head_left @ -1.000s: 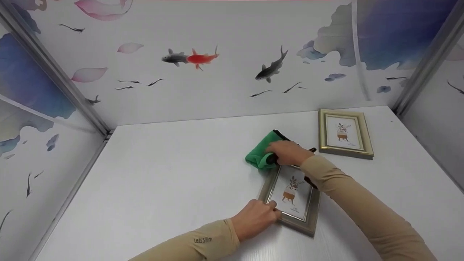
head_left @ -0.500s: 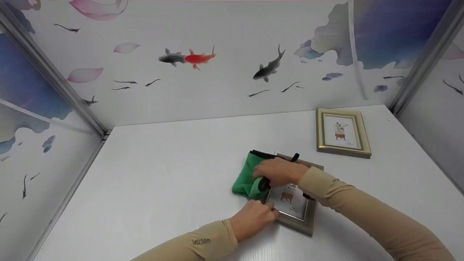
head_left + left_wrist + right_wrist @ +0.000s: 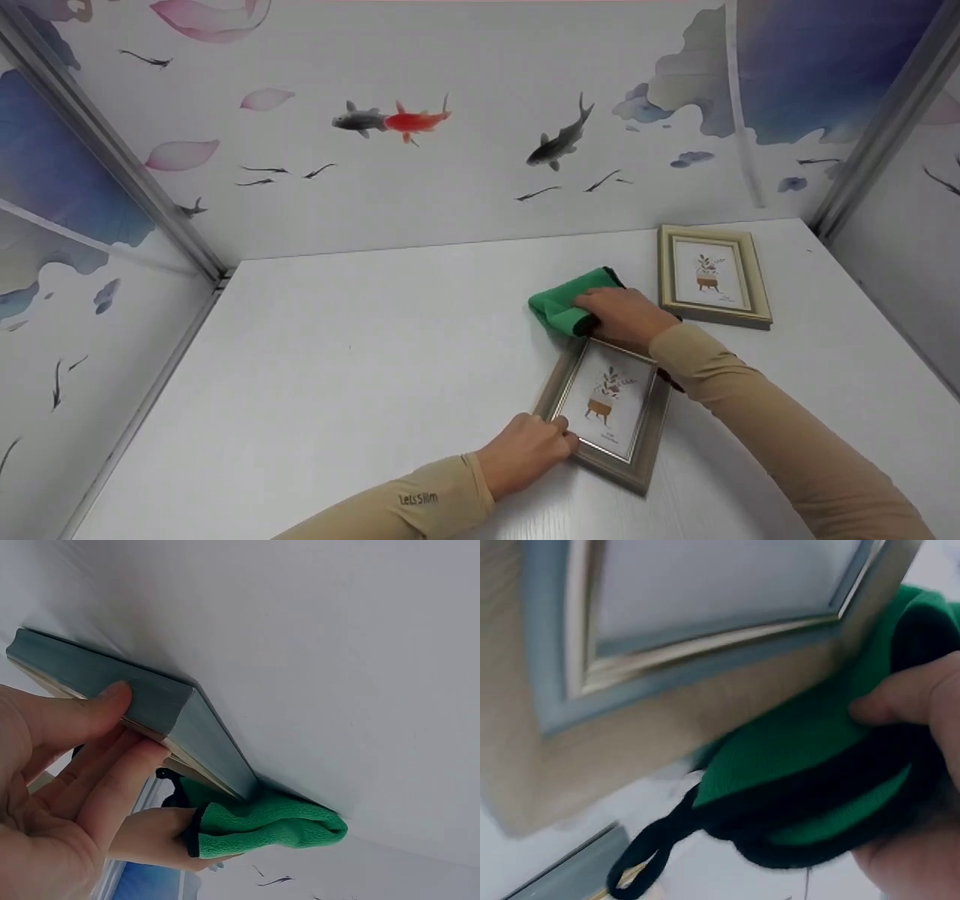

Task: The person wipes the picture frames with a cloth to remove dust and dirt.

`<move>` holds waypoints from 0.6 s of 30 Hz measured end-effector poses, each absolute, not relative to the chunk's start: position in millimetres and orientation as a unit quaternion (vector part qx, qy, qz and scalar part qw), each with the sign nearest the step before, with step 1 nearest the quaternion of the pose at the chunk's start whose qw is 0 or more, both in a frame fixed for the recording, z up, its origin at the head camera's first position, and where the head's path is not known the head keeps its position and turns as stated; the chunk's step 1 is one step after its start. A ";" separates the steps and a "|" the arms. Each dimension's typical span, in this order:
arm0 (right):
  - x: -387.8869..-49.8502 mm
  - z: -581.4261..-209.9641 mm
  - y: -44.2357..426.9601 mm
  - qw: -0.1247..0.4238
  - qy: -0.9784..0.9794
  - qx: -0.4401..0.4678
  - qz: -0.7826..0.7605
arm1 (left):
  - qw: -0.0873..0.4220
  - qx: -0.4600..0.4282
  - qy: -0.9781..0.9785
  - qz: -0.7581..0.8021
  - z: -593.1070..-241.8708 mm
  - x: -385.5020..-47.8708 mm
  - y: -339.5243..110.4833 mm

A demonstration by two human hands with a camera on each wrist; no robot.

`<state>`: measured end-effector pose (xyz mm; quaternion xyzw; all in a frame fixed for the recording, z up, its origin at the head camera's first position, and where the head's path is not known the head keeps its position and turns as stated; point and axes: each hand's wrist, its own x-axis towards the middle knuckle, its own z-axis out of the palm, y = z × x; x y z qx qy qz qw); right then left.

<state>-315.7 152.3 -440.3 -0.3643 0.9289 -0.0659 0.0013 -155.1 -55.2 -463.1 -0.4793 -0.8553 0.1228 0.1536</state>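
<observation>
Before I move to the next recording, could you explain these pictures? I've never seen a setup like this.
There's no machine here, just a person's two bare hands. The wide picture comes from a camera on the head, looking forward and down; the two closer ones come from cameras on the wrists. The left hand holds a grey-brown picture frame by its near left corner. The right hand grips a green cloth at that frame's far edge. A gold picture frame lies beyond, on the white table.
</observation>
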 end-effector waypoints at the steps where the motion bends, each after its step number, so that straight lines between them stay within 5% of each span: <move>1: -316.0 -438.3 156.7 -0.007 0.932 -0.356 -0.069 | 0.158 -0.479 -0.854 0.124 -463.1 -155.6 -55.1; 18: -285.7 -385.7 231.2 -0.110 0.926 -0.280 -0.226 | 0.144 -0.396 -0.903 0.087 -462.6 -195.7 -92.1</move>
